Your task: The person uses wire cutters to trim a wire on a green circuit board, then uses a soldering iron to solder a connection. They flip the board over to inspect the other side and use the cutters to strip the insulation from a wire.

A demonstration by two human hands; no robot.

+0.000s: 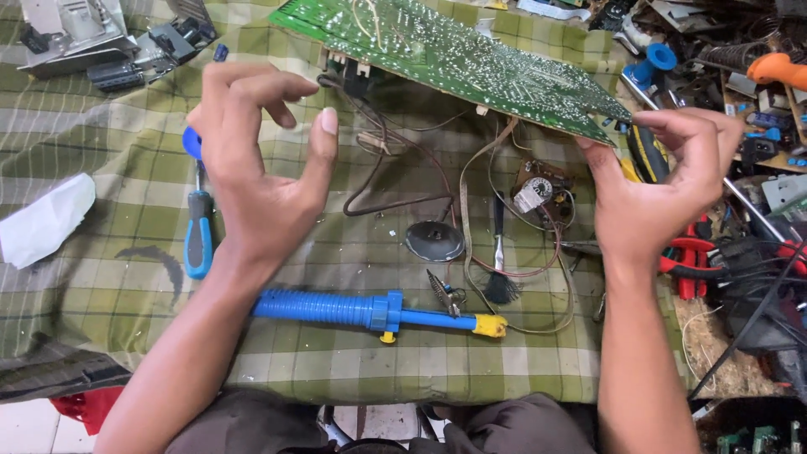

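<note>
A large green circuit board (pixel 471 59) tilts across the upper centre of the frame over a green checked cloth (pixel 101 252). The right hand (pixel 664 185) pinches the board's lower right corner. The left hand (pixel 261 160) hovers left of centre, fingers spread, empty. A blue desoldering pump (pixel 370 311) lies below.

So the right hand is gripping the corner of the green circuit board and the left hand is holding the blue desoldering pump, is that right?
Not quite. In the head view the left hand is open and holds nothing; the blue desoldering pump lies on the checked cloth below it. The right hand does grip the green circuit board corner.
</note>
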